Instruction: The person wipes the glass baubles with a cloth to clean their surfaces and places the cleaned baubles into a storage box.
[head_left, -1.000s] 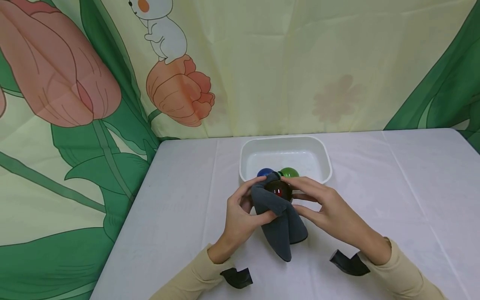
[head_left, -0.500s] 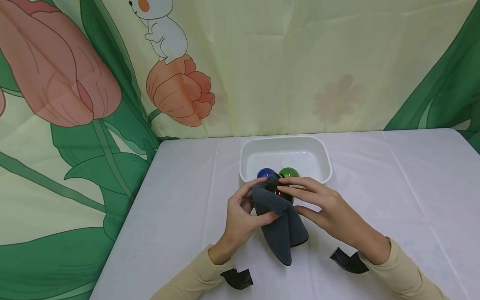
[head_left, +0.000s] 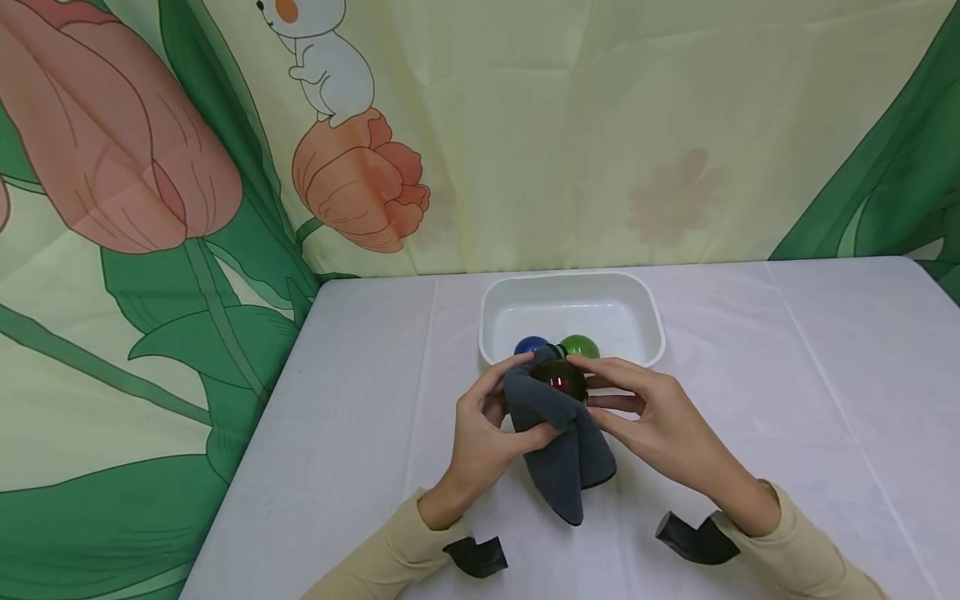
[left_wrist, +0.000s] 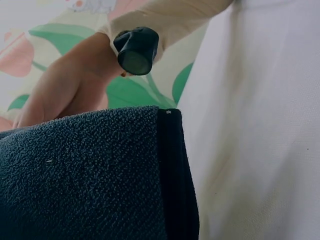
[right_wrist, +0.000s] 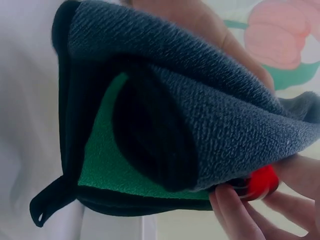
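Note:
My left hand [head_left: 483, 433] grips a dark grey-blue towel [head_left: 558, 467], thumb in front, wrapped partly round a dark glossy ball [head_left: 562, 379]. Fingers of my right hand [head_left: 660, 417] hold the ball's right side, with the thumb below. In the right wrist view the ball's red surface [right_wrist: 262, 182] peeks out under the towel's edge; a green side [right_wrist: 105, 155] and a black border with a hanging loop also show. Towel pile [left_wrist: 85, 170] fills the lower left of the left wrist view and hides most fingers there. The ball's left side is covered.
Behind the hands stands a white tray [head_left: 651, 312] holding a blue ball [head_left: 531, 342] and a green ball [head_left: 581, 345], both partly hidden. A white cloth covers the table [head_left: 750, 375]. A patterned curtain [head_left: 525, 150] hangs at its back edge.
My right fingers moved over the ball's front half a second ago and are now back at its right side. The left hand and towel have barely moved.

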